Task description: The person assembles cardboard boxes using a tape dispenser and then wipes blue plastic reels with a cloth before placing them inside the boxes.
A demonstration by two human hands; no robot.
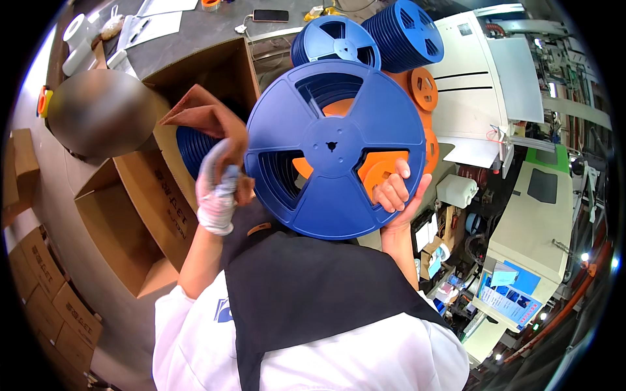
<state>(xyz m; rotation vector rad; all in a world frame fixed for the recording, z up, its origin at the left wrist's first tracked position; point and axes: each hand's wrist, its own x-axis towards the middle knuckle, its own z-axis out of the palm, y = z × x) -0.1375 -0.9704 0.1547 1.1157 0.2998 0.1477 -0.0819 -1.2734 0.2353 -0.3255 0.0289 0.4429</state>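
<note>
A large dark-blue plastic reel (332, 195) faces me in front of my apron, with three wide cut-outs around its small centre hole. The fingers of my right hand (394, 195) curl through its lower-right cut-out and grip the rim. More blue flanges show through the openings, so it may be several reels together. My left hand (215, 195), in a white glove, is closed on a reddish-brown cloth (208, 117) beside the reel's left edge. Motion smears that hand slightly, and a small bluish-grey patch at its fingers is unclear.
Behind stand stacks of blue reels (336, 45) and orange reels (424, 91). An open carton (218, 72) at the left has blue reels inside; another open carton (140, 221) lies nearer. A phone (270, 15) rests on the grey table. Pale machines (531, 215) line the right.
</note>
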